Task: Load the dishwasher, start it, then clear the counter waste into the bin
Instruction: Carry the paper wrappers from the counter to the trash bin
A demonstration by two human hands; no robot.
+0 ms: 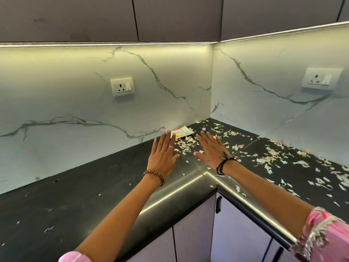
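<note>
Pale vegetable scraps (268,157) lie scattered over the black L-shaped counter (79,201), thickest along the right wing and in the corner. A white and orange wrapper (182,131) rests against the back wall in the corner. My left hand (162,155) is flat and open, palm down, just left of a small scrap pile (186,143), fingertips near the wrapper. My right hand (212,150) is also flat and open, just right of that pile. Neither hand holds anything. No dishwasher or bin is in view.
Marble backsplash walls meet at the corner, with a socket (122,86) on the left wall and another socket (321,78) on the right. Dark upper cabinets (170,17) hang overhead. Grey base cabinet doors (192,233) sit below the counter's front edge.
</note>
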